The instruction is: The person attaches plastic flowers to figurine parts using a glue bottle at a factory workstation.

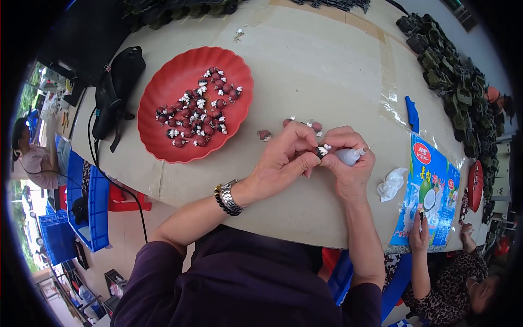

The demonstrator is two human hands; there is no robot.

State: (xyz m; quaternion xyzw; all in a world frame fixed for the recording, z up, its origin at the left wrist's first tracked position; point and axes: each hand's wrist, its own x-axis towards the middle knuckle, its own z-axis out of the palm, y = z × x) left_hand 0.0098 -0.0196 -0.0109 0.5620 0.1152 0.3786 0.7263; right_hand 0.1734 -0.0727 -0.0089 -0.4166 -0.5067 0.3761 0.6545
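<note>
My left hand (283, 161) pinches a small rounded piece (322, 150) with black and white parts between thumb and fingers. My right hand (351, 166) is closed around a small translucent squeeze bottle (350, 156), and its fingertips meet the same piece. Just beyond my hands on the table lie several dark red balls with white tufts, one of them a loose ball (264, 135) left of the others. A scalloped red bowl (158, 82) to the left holds many more such balls, also with black parts.
A black corded device (117, 92) lies left of the bowl. At right are a crumpled white tissue (391, 184), a blue printed sheet (433, 185) and a blue tool-like object (412, 114). Dark green pieces (441, 65) are piled along the far right edge. A co-worker's hand (419, 234) reaches over the sheet.
</note>
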